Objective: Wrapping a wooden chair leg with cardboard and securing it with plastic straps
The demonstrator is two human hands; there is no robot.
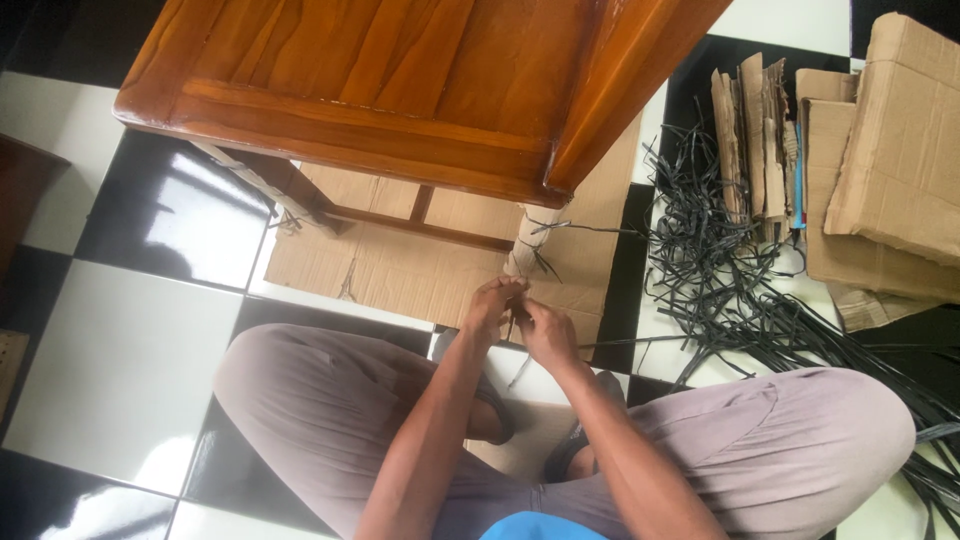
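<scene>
Item: wrapped table leg (524,243), upright on cardboard sheet (400,270). Left hand (492,305) and right hand (545,330) both pinch black strap (516,322) at its base. Risk: strap slipping, loosening the wrap.

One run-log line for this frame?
left hand: on wrapped table leg | right hand: pinching black strap | strap pile: right, on floor

A wooden table leg (525,245), wrapped in pale cardboard and bound with a thin black strap (545,226), stands upright on a flattened cardboard sheet (400,275) near that sheet's right edge. The strap's loose end (514,322) hangs at the leg's foot, pinched between both hands, dark and narrow.
</scene>
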